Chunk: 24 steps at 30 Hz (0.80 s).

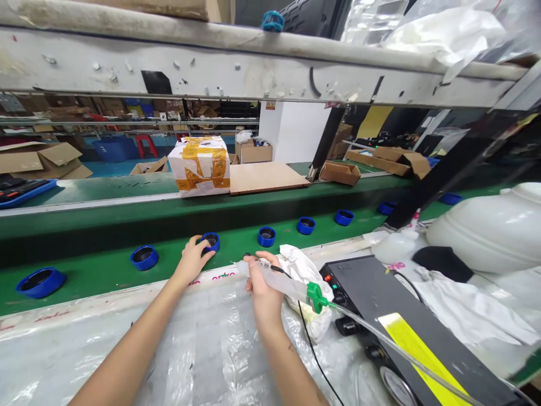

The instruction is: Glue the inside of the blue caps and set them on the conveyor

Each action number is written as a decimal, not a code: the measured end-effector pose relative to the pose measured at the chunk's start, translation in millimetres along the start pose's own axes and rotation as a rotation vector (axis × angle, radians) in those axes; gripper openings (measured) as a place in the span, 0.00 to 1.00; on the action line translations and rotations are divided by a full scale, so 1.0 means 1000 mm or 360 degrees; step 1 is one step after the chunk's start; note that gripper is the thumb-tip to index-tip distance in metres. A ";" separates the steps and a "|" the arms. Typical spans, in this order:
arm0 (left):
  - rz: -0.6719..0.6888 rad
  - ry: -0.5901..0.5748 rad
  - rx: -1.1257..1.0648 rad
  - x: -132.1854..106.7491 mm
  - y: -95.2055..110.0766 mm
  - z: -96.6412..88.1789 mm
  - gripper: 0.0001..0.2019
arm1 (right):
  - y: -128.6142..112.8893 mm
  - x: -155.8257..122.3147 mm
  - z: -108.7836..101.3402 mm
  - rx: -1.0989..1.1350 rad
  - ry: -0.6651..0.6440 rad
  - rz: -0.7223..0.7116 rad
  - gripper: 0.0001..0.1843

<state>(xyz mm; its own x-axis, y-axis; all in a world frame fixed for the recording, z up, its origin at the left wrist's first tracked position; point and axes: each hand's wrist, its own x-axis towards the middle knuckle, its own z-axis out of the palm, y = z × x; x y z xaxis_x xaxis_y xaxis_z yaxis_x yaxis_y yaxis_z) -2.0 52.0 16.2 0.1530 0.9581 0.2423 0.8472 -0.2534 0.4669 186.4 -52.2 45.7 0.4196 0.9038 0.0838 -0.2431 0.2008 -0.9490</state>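
Observation:
My left hand (195, 258) reaches onto the green conveyor belt, its fingers and thumb closed around the near-left side of a blue ring-shaped part (214, 241) with a black inside. In my right hand (264, 287) is a translucent glue-dispensing syringe (291, 286), its tip pointing left toward the belt. A green cap (316, 298) at its rear joins a clear air hose (380, 332). A thin black cable runs down from beside the syringe. What the right fingertips press is partly hidden.
More blue rings (144, 257) stand along the belt (177, 225) on both sides. A dark dispenser box (401, 316) with a gauge sits right, beside a crumpled white cloth (298, 265) and a white jug (494, 231). A shelf beam (253, 67) spans overhead; a taped carton (200, 166) stands behind.

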 end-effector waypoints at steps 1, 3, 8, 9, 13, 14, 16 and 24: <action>0.0037 -0.0038 -0.0038 -0.004 0.000 -0.001 0.07 | 0.001 0.001 -0.001 0.0014 0.0008 -0.0008 0.19; 0.0135 -0.0112 -0.0140 -0.021 0.000 -0.005 0.07 | 0.002 0.003 -0.003 0.0043 0.0031 -0.0022 0.19; 0.0284 -0.0037 -0.0494 -0.069 0.004 -0.010 0.14 | 0.008 0.004 -0.005 0.0065 -0.0060 -0.0020 0.18; 0.0256 -0.0009 -0.0547 -0.075 0.004 -0.008 0.22 | 0.010 0.003 -0.004 0.0065 -0.0115 -0.0027 0.17; 0.0077 0.0057 -0.0653 -0.079 0.003 0.000 0.30 | 0.015 -0.004 -0.003 -0.0059 -0.0361 -0.0146 0.12; 0.0072 0.0061 -0.0663 -0.078 0.003 0.001 0.27 | 0.016 -0.006 -0.003 -0.0122 -0.0419 -0.0198 0.10; 0.0121 0.0062 -0.0671 -0.076 0.004 0.001 0.22 | 0.018 -0.009 -0.003 -0.0240 -0.0514 -0.0302 0.07; 0.0165 -0.0018 -0.0664 -0.078 0.011 0.001 0.20 | 0.015 -0.010 -0.003 -0.0455 -0.0523 -0.0480 0.02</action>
<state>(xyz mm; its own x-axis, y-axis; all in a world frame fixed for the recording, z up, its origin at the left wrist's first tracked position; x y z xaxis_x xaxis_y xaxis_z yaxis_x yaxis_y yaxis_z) -3.9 -25.9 1.9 0.2339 0.9256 0.2975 0.5493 -0.3783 0.7450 181.0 -59.3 30.3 0.1267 0.9019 0.4130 0.1134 0.4004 -0.9093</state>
